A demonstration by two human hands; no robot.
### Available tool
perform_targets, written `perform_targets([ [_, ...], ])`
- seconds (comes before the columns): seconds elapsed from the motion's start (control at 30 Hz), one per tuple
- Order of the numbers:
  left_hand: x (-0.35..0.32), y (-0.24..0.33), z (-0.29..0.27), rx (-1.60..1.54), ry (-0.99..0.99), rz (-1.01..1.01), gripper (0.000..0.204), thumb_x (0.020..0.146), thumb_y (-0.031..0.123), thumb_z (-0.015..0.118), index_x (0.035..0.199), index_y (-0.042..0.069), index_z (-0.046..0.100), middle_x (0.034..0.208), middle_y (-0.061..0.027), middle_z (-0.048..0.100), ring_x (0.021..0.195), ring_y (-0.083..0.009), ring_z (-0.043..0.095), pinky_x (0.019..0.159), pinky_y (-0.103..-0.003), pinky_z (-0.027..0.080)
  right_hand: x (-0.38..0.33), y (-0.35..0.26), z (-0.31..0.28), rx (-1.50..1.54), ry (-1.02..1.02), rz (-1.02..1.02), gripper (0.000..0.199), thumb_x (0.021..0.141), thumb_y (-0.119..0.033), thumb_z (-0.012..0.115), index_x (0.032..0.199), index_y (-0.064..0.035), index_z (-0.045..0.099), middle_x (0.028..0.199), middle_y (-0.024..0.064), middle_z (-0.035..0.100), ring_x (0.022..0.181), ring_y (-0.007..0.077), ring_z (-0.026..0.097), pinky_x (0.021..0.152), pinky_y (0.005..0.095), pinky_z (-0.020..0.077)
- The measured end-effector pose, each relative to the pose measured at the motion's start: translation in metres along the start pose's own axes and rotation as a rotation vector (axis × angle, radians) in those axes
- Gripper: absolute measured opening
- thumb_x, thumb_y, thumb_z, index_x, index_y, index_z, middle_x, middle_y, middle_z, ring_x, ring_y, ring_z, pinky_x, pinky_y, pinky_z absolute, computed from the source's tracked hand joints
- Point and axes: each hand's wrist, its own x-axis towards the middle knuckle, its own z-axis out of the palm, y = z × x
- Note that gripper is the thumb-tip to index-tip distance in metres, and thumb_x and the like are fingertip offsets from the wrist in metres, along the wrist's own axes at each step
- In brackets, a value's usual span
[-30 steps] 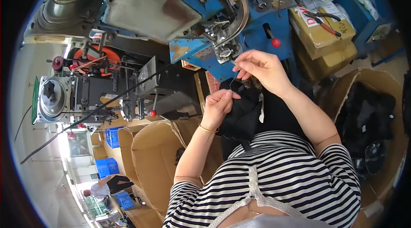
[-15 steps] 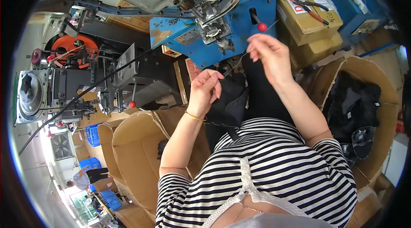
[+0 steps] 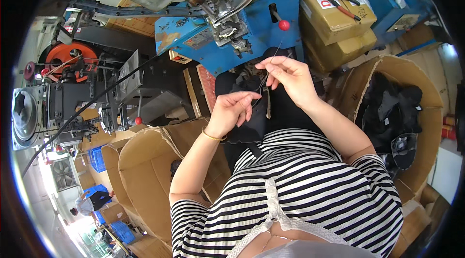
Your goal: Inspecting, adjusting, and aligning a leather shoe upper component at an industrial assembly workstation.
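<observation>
A thin dark cord (image 3: 262,86) runs between my two hands over my lap, with one end sticking up past the right fingertips. My left hand (image 3: 233,113) pinches it between thumb and forefinger. Slightly higher and to the right, my right hand (image 3: 289,80) has its thumb and fingertips closed on the cord too. Beneath the hands a black fabric piece (image 3: 248,131) lies on my dark-clad legs; its full shape is partly hidden by the left hand.
Ahead stands a blue machine (image 3: 264,25) with a red-knobbed lever (image 3: 284,25). Pliers (image 3: 341,6) lie on stacked cardboard boxes (image 3: 334,28). Open cartons flank me; the right carton (image 3: 431,127) holds black pieces. Another machine (image 3: 72,98) stands left, and a person (image 3: 89,204) is farther off.
My right hand has come down and left, closer to the left hand. The cord, stretched between them before, now hangs in loose loops. The view has shifted slightly.
</observation>
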Motion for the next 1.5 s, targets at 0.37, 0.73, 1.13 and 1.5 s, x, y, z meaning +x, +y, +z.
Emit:
perform_targets([
  [0.37,-0.004,-0.037,0.023,-0.201,0.009,-0.112,0.025,0.100,0.019,0.048,0.093,-0.001,0.062,0.054,0.0074,0.036,0.044,-0.0030,0.023,0.042,-0.021,0.016,-0.016,0.005,0.004,0.077,-0.078,0.072,0.022,0.093,-0.007,0.058,0.111,0.0037,0.063,0.096,0.0111,0.068,0.073,0.0121,0.064,0.066,0.0226,0.0532],
  [0.73,-0.008,-0.034,0.025,-0.201,0.080,-0.171,0.034,0.098,0.031,0.053,0.102,-0.002,0.057,0.069,-0.0079,0.062,0.050,-0.0110,0.056,0.047,-0.021,0.044,-0.014,0.010,-0.007,0.115,-0.016,0.050,0.021,0.091,-0.005,0.060,0.110,0.0034,0.062,0.094,0.0125,0.067,0.079,0.0144,0.064,0.071,0.0256,0.0525],
  [1.13,-0.018,-0.032,0.025,-0.299,0.037,-0.083,0.030,0.099,0.019,0.050,0.109,-0.008,0.057,0.074,-0.0146,0.066,0.060,-0.0201,0.065,0.056,-0.028,0.054,-0.011,0.012,-0.011,0.098,-0.003,0.114,0.019,0.092,-0.008,0.060,0.106,0.0034,0.063,0.092,0.0127,0.068,0.075,0.0150,0.065,0.068,0.0253,0.0530],
  [1.5,-0.026,-0.036,0.018,-0.116,-0.127,-0.049,0.025,0.100,0.020,0.048,0.094,0.001,0.063,0.056,0.0048,0.046,0.050,-0.0009,0.038,0.046,-0.019,0.030,0.000,-0.001,-0.024,0.089,0.026,0.028,0.020,0.092,-0.011,0.060,0.106,0.0022,0.066,0.082,0.0082,0.066,0.066,0.0104,0.061,0.057,0.0222,0.0496],
])
